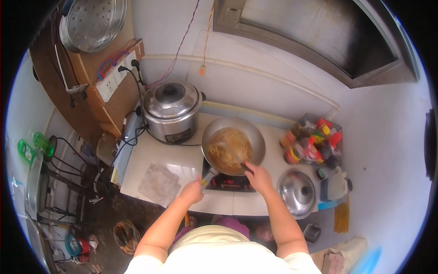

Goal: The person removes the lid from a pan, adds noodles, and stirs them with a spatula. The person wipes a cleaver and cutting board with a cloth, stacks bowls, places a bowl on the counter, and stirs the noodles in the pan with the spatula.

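A metal wok (258,142) stands on a black induction cooker (230,182) at the middle of the counter. In it lie what look like noodles in a brownish liquid (228,145). My left hand (193,192) is closed around the wok's handle (209,177), at the wok's near left. My right hand (260,178) grips the black handle of a cooking utensil (247,168) that reaches into the wok from the near right. The utensil's working end is blurred in the food, so its kind is not plain.
Left of the wok stands a lidded electric cooker (171,114), its cord running to a power strip (116,77). A grey cloth (159,185) lies near the front edge. To the right are a metal lid (296,194), a basket of seasoning packets (315,141) and a white jug (334,186).
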Available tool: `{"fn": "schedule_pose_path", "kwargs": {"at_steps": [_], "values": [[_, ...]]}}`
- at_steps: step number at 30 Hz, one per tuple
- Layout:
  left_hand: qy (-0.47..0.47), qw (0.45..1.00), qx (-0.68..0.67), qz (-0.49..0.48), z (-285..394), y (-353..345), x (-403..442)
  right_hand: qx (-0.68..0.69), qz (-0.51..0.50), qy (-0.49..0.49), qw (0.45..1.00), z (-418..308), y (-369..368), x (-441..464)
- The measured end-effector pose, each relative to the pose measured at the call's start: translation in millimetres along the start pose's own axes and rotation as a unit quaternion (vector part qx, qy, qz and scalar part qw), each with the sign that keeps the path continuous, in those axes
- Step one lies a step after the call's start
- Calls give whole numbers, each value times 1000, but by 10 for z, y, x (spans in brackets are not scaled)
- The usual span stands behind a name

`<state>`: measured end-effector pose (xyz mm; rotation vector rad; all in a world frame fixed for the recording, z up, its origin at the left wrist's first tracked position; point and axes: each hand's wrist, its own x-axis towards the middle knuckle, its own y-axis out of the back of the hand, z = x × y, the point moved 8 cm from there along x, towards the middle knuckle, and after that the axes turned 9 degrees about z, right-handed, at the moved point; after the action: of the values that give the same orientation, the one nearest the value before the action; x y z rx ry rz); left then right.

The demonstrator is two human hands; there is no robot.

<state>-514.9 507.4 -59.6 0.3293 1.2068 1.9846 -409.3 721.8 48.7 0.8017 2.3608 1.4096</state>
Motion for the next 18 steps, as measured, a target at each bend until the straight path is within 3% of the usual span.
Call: {"fn": "schedule_pose_path", "kwargs": {"at_steps": [8,18], "values": [[-4,1000,6,-4,9,26,7,-196,-3,85,977,-83,741,-483],[-4,1000,-2,-4,3,81,3,-189,51,-10,981,431,694,-356]]}}
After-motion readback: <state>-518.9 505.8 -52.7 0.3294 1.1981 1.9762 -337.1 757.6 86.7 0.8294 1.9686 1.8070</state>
